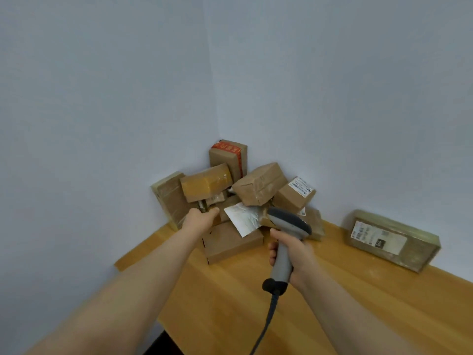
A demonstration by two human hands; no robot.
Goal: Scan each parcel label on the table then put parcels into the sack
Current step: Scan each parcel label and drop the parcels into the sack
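The right hand (294, 254) grasps the scanner (288, 222) near the parcels (258, 187) heaped in the far corner of the tabletop (230, 303); the left hand (201, 218) rests among them, grip hidden, and should pull one clear, label up, without toppling the rest

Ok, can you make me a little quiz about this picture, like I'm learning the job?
1. Which hand holds the scanner?
2. True or false: all parcels sit in the corner pile.
3. The left hand reaches toward: A the pile, B a sack, C a cup.
Key: 1 right hand. 2 false, one labelled parcel lies apart on the table. 3 A.
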